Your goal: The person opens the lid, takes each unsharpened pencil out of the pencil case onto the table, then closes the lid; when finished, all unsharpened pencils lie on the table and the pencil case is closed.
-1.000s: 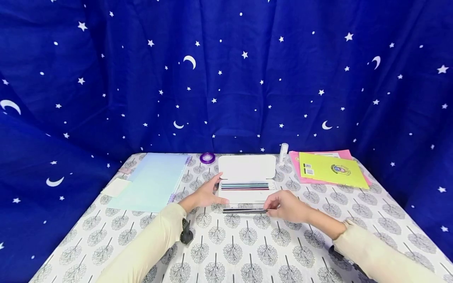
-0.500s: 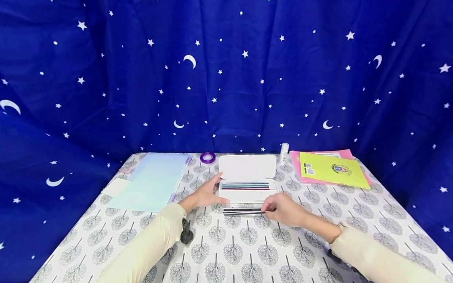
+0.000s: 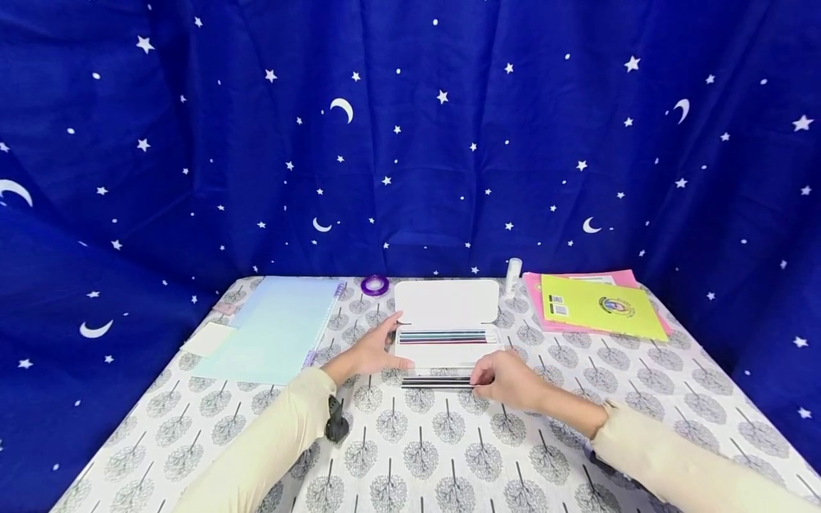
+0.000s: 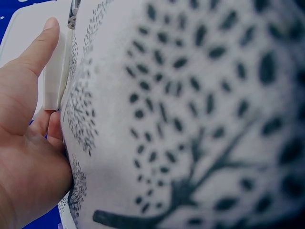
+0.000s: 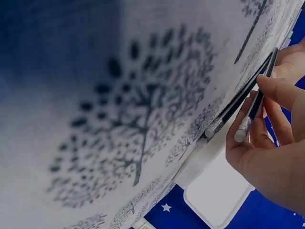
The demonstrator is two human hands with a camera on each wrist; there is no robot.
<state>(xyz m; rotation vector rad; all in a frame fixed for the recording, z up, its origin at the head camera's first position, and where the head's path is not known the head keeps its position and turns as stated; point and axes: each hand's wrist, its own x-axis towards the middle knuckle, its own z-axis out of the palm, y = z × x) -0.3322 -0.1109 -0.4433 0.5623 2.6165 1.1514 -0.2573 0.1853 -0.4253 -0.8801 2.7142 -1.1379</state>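
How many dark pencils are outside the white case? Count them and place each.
2. One pencil lies on the tablecloth before the case; the right hand pinches the other pencil beside it. The hand may hide more.

Bare tablecloth [image 3: 436, 442] is lying open in front of both hands, giving free passage toward the near edge. The open pencil case [image 3: 447, 320] is blocking the way straight ahead. The blue notebook [image 3: 276, 328] is closing the left side, the yellow booklet [image 3: 599, 308] the far right.
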